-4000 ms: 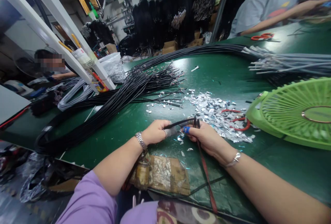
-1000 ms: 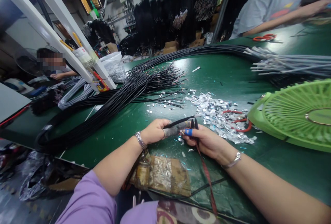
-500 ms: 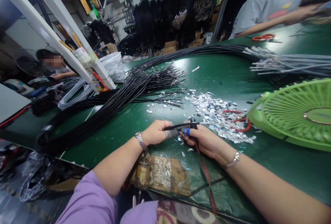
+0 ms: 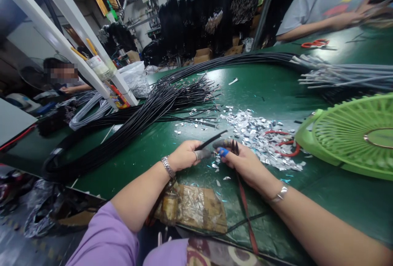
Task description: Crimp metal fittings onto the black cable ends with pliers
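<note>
Left fingers (image 4: pixel 202 154) pinched on cable (image 4: pixel 213 139); right fingers (image 4: pixel 223 151) curled round pointed tool (image 4: pixel 236 148). Beyond both, scraps (image 4: pixel 254 137) and bared-end bundle (image 4: pixel 159 105) suggest much done; held cable probably unfinished.

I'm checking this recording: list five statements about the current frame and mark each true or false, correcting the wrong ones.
1. The left hand holds a black cable. True.
2. The blue wrap is on the left hand. False: it is on the right hand.
3. A dark two-pronged tool shows in the right hand's grasp. True.
4. The metal watch is on the right wrist. False: it is on the left wrist.
5. The green fan lies left of the silvery scraps in the picture. False: it lies right of them.
</note>
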Tool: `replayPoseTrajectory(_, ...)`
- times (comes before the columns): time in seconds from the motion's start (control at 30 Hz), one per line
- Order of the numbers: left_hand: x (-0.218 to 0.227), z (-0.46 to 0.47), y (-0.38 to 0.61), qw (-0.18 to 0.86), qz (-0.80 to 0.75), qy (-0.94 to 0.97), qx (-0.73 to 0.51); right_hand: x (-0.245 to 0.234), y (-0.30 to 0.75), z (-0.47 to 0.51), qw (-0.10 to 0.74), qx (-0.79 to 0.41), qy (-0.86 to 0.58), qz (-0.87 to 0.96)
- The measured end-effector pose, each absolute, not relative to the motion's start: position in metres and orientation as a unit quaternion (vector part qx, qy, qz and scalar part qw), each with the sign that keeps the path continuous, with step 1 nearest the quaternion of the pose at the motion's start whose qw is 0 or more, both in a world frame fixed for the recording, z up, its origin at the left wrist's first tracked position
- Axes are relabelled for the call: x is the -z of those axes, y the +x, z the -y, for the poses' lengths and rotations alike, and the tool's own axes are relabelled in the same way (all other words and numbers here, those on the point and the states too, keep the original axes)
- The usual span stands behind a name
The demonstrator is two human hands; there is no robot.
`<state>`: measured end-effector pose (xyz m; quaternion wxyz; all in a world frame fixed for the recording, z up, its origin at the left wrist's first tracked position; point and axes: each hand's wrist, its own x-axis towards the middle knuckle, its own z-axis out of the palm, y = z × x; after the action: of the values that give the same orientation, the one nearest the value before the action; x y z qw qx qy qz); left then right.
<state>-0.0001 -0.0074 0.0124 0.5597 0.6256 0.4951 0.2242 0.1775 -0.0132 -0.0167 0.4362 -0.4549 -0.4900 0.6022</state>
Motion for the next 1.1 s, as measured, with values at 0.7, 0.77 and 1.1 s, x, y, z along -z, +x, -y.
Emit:
replayPoseTrajectory(0.7,-0.011,0.006,0.005,0.58,-0.538,0.562,-0.243,0.024,0.174,0.018,0.393,-0.051,-0.439,0.806)
replayPoseTrajectory(0.77,-0.011,0.006,0.005,0.576,-0.54,0.565,-0.239,0.023,0.175,0.017,0.388,-0.055,-0.441,0.807)
replayPoseTrajectory(1.1,-0.004,0.006,0.004,0.526,-0.53,0.621,-0.238,0.021,0.179,0.017,0.403,-0.169,-0.445,0.782)
